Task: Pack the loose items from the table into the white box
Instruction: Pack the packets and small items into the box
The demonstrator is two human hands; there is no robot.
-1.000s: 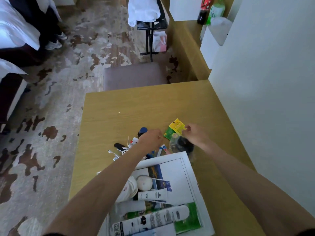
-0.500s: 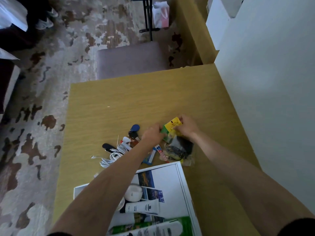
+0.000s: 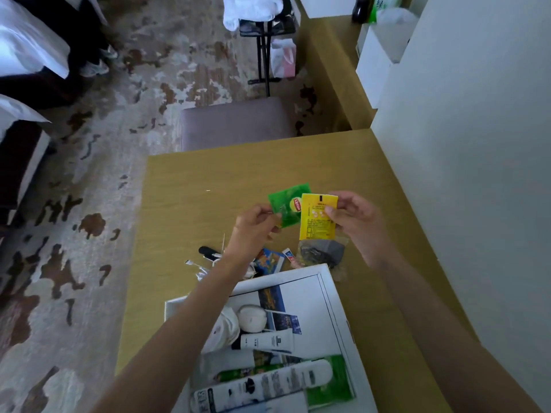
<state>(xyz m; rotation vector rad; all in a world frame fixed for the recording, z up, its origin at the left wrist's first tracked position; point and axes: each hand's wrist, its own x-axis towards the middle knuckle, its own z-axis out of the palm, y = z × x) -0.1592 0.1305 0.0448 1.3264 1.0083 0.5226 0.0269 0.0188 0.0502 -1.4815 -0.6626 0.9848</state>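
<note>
My left hand pinches a green tea sachet and my right hand pinches a yellow tea sachet; both are held up above the table, the yellow one overlapping the green. Below them on the wooden table lie a clear bag with dark contents, a blue card packet, a black item and a white cable. The white box stands near me, holding tubes, a white round item, cards and a green packet.
A grey stool stands at the table's far edge. A white wall runs along the right side. Patterned carpet lies to the left, with beds at the far left and a black stand with white cloth at the back.
Both hands have lifted off the table, each with a sachet: the green one in the left, the yellow one in the right. The view has tilted up a little.
</note>
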